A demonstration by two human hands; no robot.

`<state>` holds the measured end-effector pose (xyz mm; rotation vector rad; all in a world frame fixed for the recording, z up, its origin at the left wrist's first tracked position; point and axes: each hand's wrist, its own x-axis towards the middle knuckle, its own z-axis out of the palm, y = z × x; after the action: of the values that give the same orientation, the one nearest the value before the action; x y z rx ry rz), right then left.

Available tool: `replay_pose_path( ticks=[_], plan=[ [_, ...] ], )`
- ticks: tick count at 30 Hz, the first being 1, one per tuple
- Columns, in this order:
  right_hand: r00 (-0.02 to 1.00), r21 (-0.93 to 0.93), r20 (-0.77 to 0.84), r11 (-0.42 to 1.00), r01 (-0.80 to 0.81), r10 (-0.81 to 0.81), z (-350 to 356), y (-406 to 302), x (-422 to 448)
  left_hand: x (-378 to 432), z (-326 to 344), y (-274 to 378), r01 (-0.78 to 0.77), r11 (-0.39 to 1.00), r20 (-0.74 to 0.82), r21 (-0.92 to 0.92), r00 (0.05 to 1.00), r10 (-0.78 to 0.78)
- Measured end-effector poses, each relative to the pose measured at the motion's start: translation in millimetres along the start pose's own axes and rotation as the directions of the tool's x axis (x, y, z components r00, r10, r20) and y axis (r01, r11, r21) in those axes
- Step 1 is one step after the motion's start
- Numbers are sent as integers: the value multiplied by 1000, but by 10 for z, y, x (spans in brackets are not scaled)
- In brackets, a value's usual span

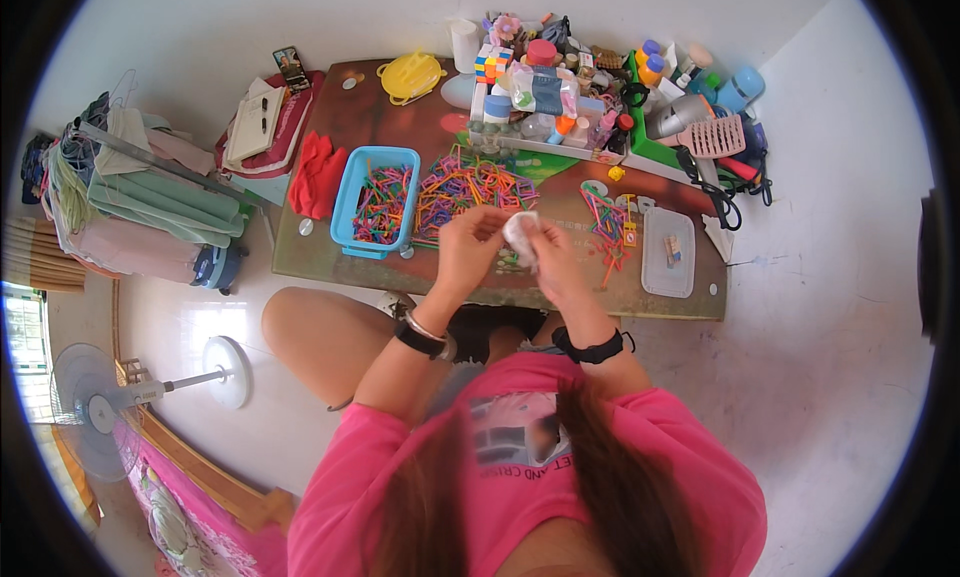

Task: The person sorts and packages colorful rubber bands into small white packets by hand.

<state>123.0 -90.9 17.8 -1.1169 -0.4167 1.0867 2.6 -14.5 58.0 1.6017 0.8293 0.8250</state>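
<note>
My right hand (553,260) grips a crumpled white tissue or cloth (520,236) above the front part of the table. My left hand (471,245) is close beside it, its thumb and fingertips bent in at the edge of the white wad. Whether they pinch a small piece there is hidden. Just beyond my hands lies a loose heap of coloured plastic sticks (472,190). To its left, a light blue plastic basket (413,173) holds many more sticks. On the right, a smaller group of joined sticks (606,215) lies near a clear plastic tray (660,278) with a small item inside.
A red cloth (316,175) lies left of the basket. At the back are a yellow plastic dish (411,78) and a white organizer box (551,148) crammed with bottles. A hairbrush (709,136) and cables hang by the right edge. A standing fan (101,413) is on the left.
</note>
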Motion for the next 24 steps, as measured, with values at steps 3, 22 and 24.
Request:
replay_pose_path(
  ticks=[3,22,24],
  plan=[
    [997,-37,82,999,20,-17,0,40,15,-27,41,-6,-81,988,55,129,996,74],
    [957,-697,289,680,229,-25,-26,-227,-96,62,-204,-11,-201,955,236,217,960,149],
    [959,-701,284,683,206,2,-46,-190,-84,69,-213,18,-201,959,248,200,957,148]
  ],
)
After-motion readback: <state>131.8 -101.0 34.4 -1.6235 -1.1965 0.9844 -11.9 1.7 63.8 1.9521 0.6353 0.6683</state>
